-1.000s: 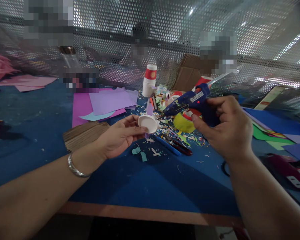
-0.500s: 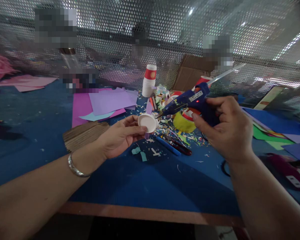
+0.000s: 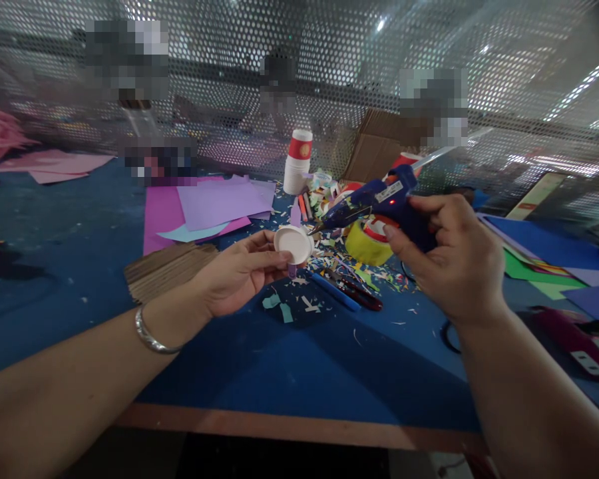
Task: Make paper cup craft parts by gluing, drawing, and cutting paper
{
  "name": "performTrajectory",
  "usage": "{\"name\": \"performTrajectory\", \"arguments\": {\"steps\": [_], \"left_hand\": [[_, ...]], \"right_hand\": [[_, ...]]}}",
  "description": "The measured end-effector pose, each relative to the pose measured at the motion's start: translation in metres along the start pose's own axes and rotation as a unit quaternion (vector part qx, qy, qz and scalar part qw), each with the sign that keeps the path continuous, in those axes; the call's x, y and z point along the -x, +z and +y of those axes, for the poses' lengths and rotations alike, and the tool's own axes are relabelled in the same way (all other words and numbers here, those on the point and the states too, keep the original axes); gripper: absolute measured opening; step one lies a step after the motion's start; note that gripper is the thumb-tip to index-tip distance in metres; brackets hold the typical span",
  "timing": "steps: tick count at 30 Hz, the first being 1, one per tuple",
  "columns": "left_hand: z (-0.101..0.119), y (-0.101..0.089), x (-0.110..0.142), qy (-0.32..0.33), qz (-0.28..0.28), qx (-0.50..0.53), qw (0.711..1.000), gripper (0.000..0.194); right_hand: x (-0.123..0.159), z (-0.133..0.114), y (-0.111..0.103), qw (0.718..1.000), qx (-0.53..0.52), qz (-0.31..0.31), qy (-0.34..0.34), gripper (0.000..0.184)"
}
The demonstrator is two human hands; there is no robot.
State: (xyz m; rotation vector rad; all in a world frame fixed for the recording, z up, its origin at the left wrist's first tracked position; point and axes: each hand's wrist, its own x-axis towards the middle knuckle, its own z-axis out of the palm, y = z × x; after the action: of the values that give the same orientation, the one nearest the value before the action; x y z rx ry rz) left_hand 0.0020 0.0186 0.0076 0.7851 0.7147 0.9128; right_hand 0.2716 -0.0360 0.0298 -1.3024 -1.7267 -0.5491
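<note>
Between the thumb and fingers of my left hand (image 3: 247, 271) is a small white paper cup (image 3: 293, 246), its round face turned toward me. Purple paper strips (image 3: 296, 214) stick out above and below it. My right hand (image 3: 456, 256) is wrapped round the handle of a blue hot glue gun (image 3: 374, 203), with a clear glue stick (image 3: 449, 153) jutting from its back and a small red light lit. The gun's nozzle is at the cup's right edge; whether it touches cannot be told.
Paper scraps (image 3: 329, 249), a blue-handled tool (image 3: 335, 291) and yellow tape (image 3: 367, 246) lie beyond my hands. Stacked paper cups (image 3: 298, 161) stand behind. Purple sheets (image 3: 224, 203) and corrugated cardboard (image 3: 170, 269) lie left, coloured sheets (image 3: 554, 243) right. A perforated metal screen (image 3: 329, 60) closes the back.
Almost nothing differs. The cup and the glue gun have shifted very slightly left together, with the nozzle still at the cup's edge.
</note>
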Motion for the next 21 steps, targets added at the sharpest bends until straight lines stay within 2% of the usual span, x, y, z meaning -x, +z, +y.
{"name": "performTrajectory", "arguments": {"steps": [16, 21], "left_hand": [[0.001, -0.0007, 0.0014, -0.004, -0.007, 0.009, 1.0, 0.034], [-0.0005, -0.0011, 0.0007, 0.012, -0.007, -0.002, 1.0, 0.033]], "right_hand": [[-0.0021, -0.0016, -0.0015, 1.0, 0.016, 0.008, -0.022, 0.032], [-0.0029, -0.0028, -0.0012, 1.0, 0.019, 0.015, -0.02, 0.031]]}}
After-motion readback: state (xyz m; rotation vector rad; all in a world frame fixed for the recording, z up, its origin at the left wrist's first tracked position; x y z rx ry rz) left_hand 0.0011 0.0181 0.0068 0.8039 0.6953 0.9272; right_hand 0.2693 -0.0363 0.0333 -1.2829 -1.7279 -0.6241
